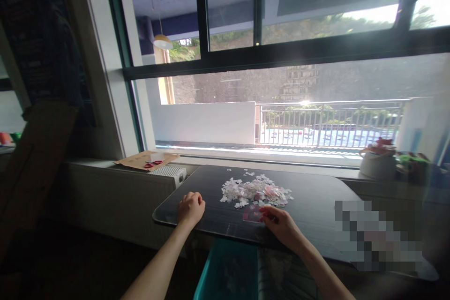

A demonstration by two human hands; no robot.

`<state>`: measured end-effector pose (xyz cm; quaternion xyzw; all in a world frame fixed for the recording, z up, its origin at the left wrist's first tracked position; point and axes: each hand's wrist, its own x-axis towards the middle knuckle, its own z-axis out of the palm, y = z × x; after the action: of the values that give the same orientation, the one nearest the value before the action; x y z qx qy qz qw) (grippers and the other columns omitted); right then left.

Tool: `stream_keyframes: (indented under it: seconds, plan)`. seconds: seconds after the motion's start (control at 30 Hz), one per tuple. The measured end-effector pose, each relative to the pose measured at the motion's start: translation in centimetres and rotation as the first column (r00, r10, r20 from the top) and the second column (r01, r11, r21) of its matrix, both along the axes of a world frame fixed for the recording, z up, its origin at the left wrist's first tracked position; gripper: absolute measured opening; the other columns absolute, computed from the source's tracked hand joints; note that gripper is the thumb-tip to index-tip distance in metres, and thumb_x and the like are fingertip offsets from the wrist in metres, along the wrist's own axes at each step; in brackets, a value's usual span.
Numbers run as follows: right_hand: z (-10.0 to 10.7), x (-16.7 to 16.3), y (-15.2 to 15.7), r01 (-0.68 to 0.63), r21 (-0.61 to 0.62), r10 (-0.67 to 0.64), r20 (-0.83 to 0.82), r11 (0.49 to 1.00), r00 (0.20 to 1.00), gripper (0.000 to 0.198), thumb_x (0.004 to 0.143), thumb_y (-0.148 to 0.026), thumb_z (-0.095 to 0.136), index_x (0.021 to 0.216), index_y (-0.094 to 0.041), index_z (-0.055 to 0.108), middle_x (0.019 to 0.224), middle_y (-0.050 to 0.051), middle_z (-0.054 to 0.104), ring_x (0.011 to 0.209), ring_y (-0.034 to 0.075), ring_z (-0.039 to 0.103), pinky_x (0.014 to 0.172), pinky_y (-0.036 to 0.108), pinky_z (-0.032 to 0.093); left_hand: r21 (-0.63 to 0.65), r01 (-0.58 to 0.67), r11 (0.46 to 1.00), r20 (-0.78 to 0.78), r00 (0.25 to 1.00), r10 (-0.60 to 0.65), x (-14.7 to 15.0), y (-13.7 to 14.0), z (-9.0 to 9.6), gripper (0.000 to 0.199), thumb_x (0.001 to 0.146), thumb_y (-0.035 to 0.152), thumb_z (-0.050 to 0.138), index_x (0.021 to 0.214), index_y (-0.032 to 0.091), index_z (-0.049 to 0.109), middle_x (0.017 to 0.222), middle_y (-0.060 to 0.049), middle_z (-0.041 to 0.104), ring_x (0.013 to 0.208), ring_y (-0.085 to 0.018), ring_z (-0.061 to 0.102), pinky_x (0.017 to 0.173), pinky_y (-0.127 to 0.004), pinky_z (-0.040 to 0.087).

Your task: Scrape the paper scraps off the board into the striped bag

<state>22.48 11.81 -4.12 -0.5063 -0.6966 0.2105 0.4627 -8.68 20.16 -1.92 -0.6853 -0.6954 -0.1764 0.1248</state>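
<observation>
My left hand point(191, 207) rests on the left part of the dark table point(316, 197), fingers curled into a fist. The inside of that fist is hidden from me. With my right hand point(279, 221) I pinch the right end of a clear pinkish protractor point(251, 214), which lies low at the tabletop near its front edge. Just beyond it spreads a loose heap of small white and pinkish paper pieces point(258, 190). A few stray scraps point(249, 173) lie behind the heap.
Below the table's front edge stands a teal bin point(207, 274) with scraps inside. Red-handled scissors point(153, 164) lie on brown paper point(131, 161) on the sill at left. A pale pot point(378, 165) sits on the right sill. A blurred patch point(376, 236) covers the table's right side.
</observation>
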Motion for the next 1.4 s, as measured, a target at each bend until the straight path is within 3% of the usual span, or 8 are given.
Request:
stream_keyframes:
  seconds: [0.2, 0.43, 0.67, 1.0, 1.4]
  plan:
    - [0.0, 0.2, 0.0, 0.061, 0.013, -0.061, 0.008, 0.998, 0.998, 0.038, 0.084, -0.034, 0.049, 0.111, -0.016, 0.069, 0.086, 0.008, 0.075, 0.070, 0.020, 0.063, 0.066, 0.029, 0.046, -0.002, 0.002, 1.000, 0.008, 1.000, -0.002, 0.1, -0.1, 0.1, 0.017, 0.094, 0.031, 0.058, 0.100, 0.015, 0.062, 0.104, -0.006, 0.062, 0.093, -0.020, 0.060, 0.080, -0.039, 0.051]
    - [0.8, -0.3, -0.9, -0.057, -0.003, 0.057, 0.049, 0.998, 0.997, 0.025, 0.077, -0.028, 0.059, 0.093, -0.018, 0.075, 0.073, 0.002, 0.073, 0.062, 0.016, 0.060, 0.059, 0.024, 0.045, 0.003, 0.005, 1.000, 0.017, 1.000, -0.005, 0.0, 0.1, -0.1, 0.018, 0.094, 0.032, 0.057, 0.100, 0.016, 0.062, 0.104, -0.006, 0.062, 0.093, -0.020, 0.060, 0.080, -0.039, 0.050]
    - [0.7, -0.2, -0.5, -0.024, 0.005, 0.024, 0.070, 1.000, 0.997, 0.028, 0.081, -0.031, 0.057, 0.097, -0.019, 0.075, 0.075, 0.003, 0.073, 0.060, 0.016, 0.057, 0.059, 0.026, 0.043, 0.001, -0.001, 1.000, 0.017, 1.000, 0.001, 0.2, 0.0, 0.1, 0.018, 0.094, 0.031, 0.057, 0.100, 0.015, 0.062, 0.104, -0.006, 0.062, 0.093, -0.020, 0.060, 0.080, -0.040, 0.051]
    - [1.1, -0.6, -1.4, -0.176, -0.044, 0.179, 0.057, 0.983, 0.982, 0.021, 0.080, -0.026, 0.059, 0.086, -0.018, 0.077, 0.074, 0.002, 0.075, 0.064, 0.016, 0.062, 0.058, 0.023, 0.046, 0.004, -0.002, 1.000, 0.015, 1.000, 0.002, 0.1, 0.0, 0.0, 0.018, 0.094, 0.031, 0.057, 0.101, 0.015, 0.062, 0.105, -0.006, 0.062, 0.094, -0.021, 0.060, 0.081, -0.040, 0.051]
    - [0.4, -0.6, -0.8, -0.094, 0.011, 0.092, 0.115, 0.996, 0.989, 0.025, 0.084, -0.034, 0.057, 0.095, -0.022, 0.077, 0.080, 0.004, 0.073, 0.066, 0.016, 0.058, 0.061, 0.026, 0.043, 0.015, 0.006, 1.000, 0.021, 1.000, -0.006, -0.1, 0.4, -0.3, 0.019, 0.094, 0.032, 0.057, 0.101, 0.015, 0.062, 0.105, -0.006, 0.062, 0.093, -0.021, 0.060, 0.080, -0.040, 0.050]
